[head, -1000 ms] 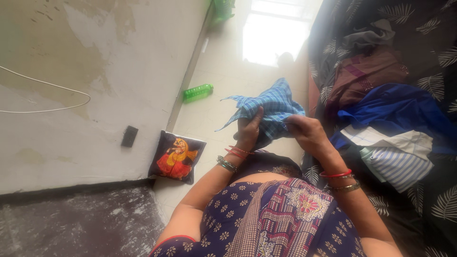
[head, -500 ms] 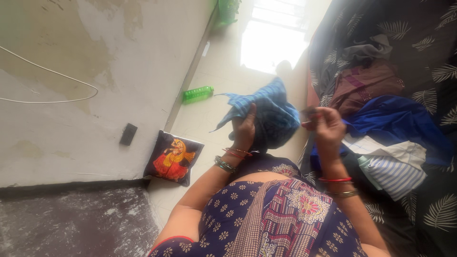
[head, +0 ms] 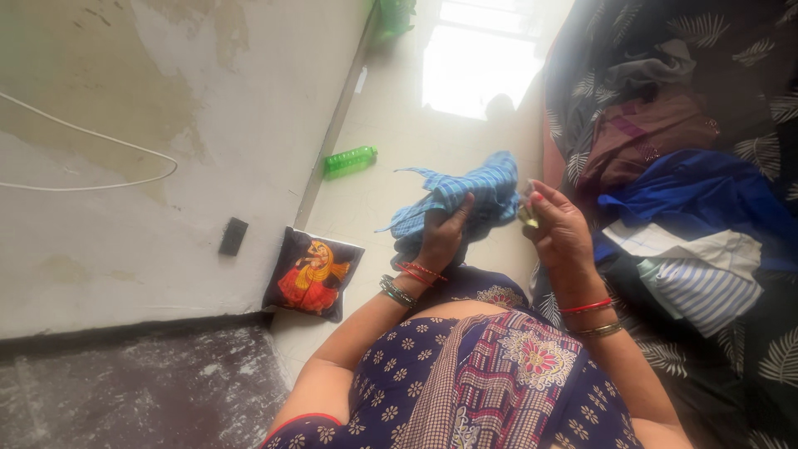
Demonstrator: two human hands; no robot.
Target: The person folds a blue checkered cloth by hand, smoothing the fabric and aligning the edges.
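Cloth (head: 465, 199), blue and checked, sits bunched in my left hand (head: 445, 237), fingers closed round it just above my lap. My right hand (head: 557, 229), at three o'clock from the cloth and just beside its edge, is pinched shut on something small and yellowish (head: 527, 216); I cannot tell what it is. To do this well, I judge I should keep the left grip firm so the bundle does not unroll, and bring the right fingertips to the cloth's edge slowly, watching the loose corner that hangs toward nine o'clock.

Half a second ago my right hand was higher and farther from the cloth, fingers raised; now it has dropped and come in close. The cloth was lifted and puffed up then, and has sunk lower. The green bottle (head: 349, 160) on the floor at eleven o'clock and the printed cushion (head: 312, 274) at eight o'clock lie as they did.
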